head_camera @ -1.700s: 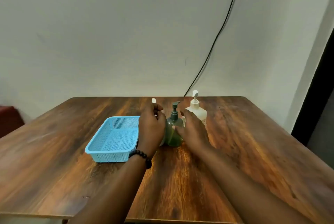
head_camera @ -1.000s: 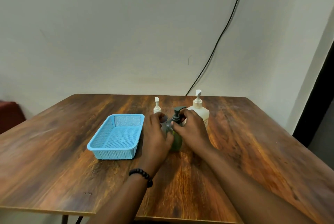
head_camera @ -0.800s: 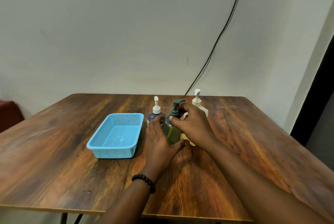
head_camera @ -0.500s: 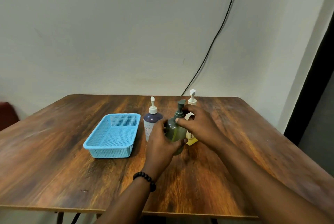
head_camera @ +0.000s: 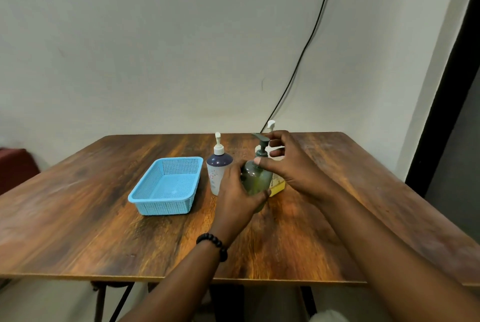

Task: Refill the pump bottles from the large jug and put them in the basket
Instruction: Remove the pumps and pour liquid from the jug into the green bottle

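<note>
My left hand wraps the body of a round dark-green pump bottle at the table's middle. My right hand has its thumb and fingers closed around that bottle's green pump top. Just left of it stands a slim bottle with a dark purple shoulder and white pump. Behind my right hand a cream bottle with a yellow base is mostly hidden; its white pump head shows above my fingers. An empty light-blue mesh basket sits to the left. No large jug is in view.
The wooden table reaches to a pale wall. A black cable runs down the wall behind the bottles. A dark door frame stands at the right, and a dark red object sits at the far left.
My left hand left the purple bottle and gripped the green bottle's body. My right hand rose from its side to the pump top. The green bottle came slightly closer to me.
</note>
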